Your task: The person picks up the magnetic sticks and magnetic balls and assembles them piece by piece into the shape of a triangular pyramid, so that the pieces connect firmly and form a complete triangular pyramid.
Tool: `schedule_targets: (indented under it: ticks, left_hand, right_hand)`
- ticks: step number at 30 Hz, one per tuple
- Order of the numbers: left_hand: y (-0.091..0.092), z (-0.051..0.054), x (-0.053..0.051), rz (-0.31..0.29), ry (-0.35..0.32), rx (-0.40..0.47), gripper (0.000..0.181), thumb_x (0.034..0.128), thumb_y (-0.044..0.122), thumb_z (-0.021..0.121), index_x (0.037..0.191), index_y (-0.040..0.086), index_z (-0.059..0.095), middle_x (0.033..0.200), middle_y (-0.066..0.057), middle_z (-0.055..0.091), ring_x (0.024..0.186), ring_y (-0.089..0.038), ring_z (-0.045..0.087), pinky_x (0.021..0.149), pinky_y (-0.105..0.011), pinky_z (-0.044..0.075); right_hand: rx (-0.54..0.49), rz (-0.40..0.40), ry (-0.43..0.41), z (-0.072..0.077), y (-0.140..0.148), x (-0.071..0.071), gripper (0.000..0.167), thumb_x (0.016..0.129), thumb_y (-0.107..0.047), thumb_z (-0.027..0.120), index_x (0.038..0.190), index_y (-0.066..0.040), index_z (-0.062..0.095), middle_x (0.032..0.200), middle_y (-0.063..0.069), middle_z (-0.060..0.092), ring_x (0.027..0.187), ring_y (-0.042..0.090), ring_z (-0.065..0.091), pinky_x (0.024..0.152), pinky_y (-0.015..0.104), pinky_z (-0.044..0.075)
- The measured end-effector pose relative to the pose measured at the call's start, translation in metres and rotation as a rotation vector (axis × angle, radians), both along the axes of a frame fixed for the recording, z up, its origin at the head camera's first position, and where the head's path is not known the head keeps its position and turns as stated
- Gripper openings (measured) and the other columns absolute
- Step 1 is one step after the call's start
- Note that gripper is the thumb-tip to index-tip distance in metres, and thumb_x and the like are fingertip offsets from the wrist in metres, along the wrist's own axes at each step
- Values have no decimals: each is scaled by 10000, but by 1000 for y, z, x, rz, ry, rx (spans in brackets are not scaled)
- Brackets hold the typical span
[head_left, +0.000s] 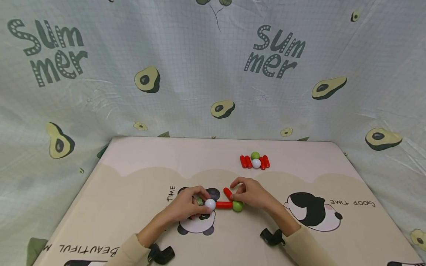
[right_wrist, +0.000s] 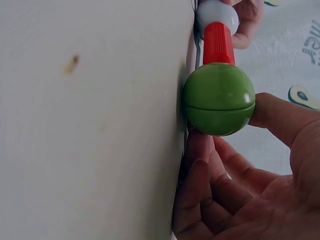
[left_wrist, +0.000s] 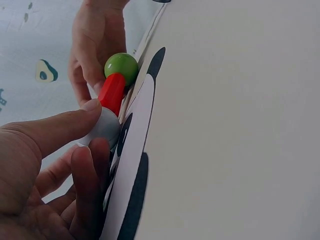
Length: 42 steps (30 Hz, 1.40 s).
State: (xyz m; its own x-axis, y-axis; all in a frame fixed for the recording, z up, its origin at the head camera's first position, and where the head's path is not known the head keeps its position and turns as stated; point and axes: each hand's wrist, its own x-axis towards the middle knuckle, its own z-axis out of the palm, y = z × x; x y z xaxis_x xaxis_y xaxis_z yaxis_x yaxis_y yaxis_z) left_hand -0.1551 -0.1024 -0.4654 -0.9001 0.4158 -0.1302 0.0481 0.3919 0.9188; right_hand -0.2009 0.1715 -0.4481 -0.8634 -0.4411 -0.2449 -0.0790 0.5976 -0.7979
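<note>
In the head view a white ball [head_left: 210,204], a red rod [head_left: 224,205] and a green ball [head_left: 237,206] lie joined in a row over the panda print. My left hand [head_left: 188,202] pinches the white ball [left_wrist: 103,128] between thumb and fingers. At the other end, my right hand [head_left: 252,193] holds the green ball [right_wrist: 219,99], thumb on one side and fingertips on the other. A second red rod [head_left: 227,193] slants away from the green ball, close to the right fingertips. Whether it is joined to that ball cannot be told.
Farther back on the table [head_left: 139,155] lie several red rods [head_left: 246,162], a green ball [head_left: 255,155] and a white ball [head_left: 256,163], grouped together. A printed cloth [head_left: 186,74] hangs behind the table. Black wrist devices [head_left: 271,236] sit at both wrists.
</note>
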Motion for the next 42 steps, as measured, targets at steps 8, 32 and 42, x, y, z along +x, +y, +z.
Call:
schedule_targets:
  ticks: [8, 32, 42]
  left_hand:
    - [-2, 0, -1, -7, 3, 11, 328, 837, 211, 863, 1101, 99, 703, 985, -53, 680, 493, -105, 562, 476, -269, 511]
    - [-1, 1, 1, -4, -15, 38, 322, 834, 204, 864, 1096, 107, 705, 988, -55, 683, 524, -134, 590, 471, -270, 504]
    - [-2, 0, 1, -13, -8, 38, 320, 841, 206, 860, 1103, 108, 703, 978, -49, 677, 512, -128, 586, 471, -271, 509]
  right_hand:
    - [-3, 35, 9, 2, 4, -3, 307, 920, -244, 748, 1162, -73, 668, 834, 27, 671, 714, 154, 577, 623, 258, 487]
    - [150, -173, 234, 46, 58, -66, 289, 983, -165, 647, 1232, -21, 677, 1099, 153, 698, 951, 272, 643, 730, 277, 544]
    - [248, -171, 294, 35, 73, -113, 336, 1014, -188, 612, 1282, 9, 657, 1234, 218, 683, 1135, 376, 638, 963, 496, 559]
